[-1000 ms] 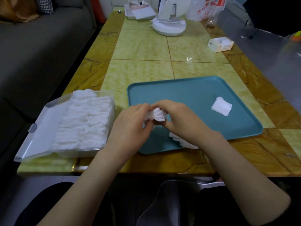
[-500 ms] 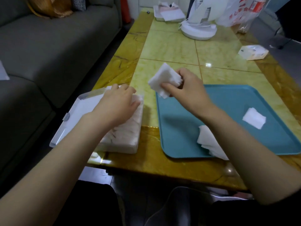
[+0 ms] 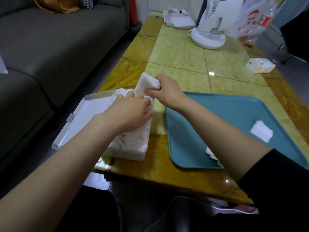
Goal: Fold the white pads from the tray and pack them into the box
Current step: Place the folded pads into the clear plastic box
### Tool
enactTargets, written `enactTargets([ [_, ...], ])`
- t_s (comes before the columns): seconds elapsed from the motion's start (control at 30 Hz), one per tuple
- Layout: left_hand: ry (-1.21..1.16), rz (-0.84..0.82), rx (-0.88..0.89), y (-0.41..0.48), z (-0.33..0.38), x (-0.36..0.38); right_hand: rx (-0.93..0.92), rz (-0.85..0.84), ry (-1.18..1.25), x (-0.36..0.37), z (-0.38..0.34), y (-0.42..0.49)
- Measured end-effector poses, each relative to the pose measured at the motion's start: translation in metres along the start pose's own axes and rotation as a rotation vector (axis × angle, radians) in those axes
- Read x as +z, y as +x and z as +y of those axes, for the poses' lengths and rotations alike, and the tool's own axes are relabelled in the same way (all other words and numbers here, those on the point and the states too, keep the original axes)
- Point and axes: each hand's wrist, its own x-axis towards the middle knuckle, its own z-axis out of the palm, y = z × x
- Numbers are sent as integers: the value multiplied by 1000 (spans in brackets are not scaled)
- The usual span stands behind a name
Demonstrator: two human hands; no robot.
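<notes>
At the far right corner of the box (image 3: 133, 153), my right hand (image 3: 168, 92) pinches one folded pad (image 3: 144, 82) between curled fingers and thumb, its lower edge down among the packed pads. My left hand (image 3: 132, 113) lies on those packed pads, fingers fairly straight, pressing them towards the lid side. Whether it also nips the new pad, I cannot tell.

Change noted: one second ago both hands worked this pad over the tray (image 3: 225, 118). Half a second ago the right hand held it above the table (image 3: 180, 52), between box and tray, well apart from the left hand. It is now at the box, and the two hands touch. Judgement: folding of this pad is finished and insertion is in hand; the pad is not yet seated or released.

Count:
- Pads in hand: one.
- Loose pad (image 3: 261, 132) on the tray, right side: one.
- Heap of pads (image 3: 211, 153) at the tray's near edge: partly hidden by my right forearm, number not determinable.
- Packed pads in the box: a dense row, too blurred to count.
- Box: one, with its clear lid (image 3: 83, 119) open flat to the left.
- Tray: one.
</notes>
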Motion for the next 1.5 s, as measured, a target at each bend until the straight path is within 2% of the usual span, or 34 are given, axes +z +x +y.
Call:
enactTargets([
  [0.1, 12, -12, 1, -1, 1, -1, -68, 19, -98, 3, -2, 2],
  [0.23, -6, 9, 0, -4, -1, 0, -260, -9, -318, 5, -2, -6],
  [0.33, 6, 13, -5, -5, -2, 2, -321, -69, -313, 1, 0, -13],
  [0.47, 9, 31, -14, -6, 0, 4, -299, -184, -374, -8, -5, -14],
  [0.6, 6, 72, -18, -6, -1, 4, -279, -259, -657, -6, -25, -6],
  [0.7, 35, 117, -16, -9, -1, 5, -238, -332, -783, -3, -36, 1],
  [0.87, 27, 163, -31, -11, -1, 5, -187, -480, -721, -9, -42, 8],
  [1.0, -3, 193, -45, -13, -3, 5, -265, -291, -538, -16, -43, 3],
  [1.07, -20, 200, -47, -15, -5, 5, -309, -241, -550, -13, -43, 1],
  [1.3, -8, 223, -33, -17, -5, 6, -299, -315, -794, 4, -38, -1],
  [1.5, -9, 240, -63, -19, -3, 5, -230, -416, -642, 1, -28, -6],
])
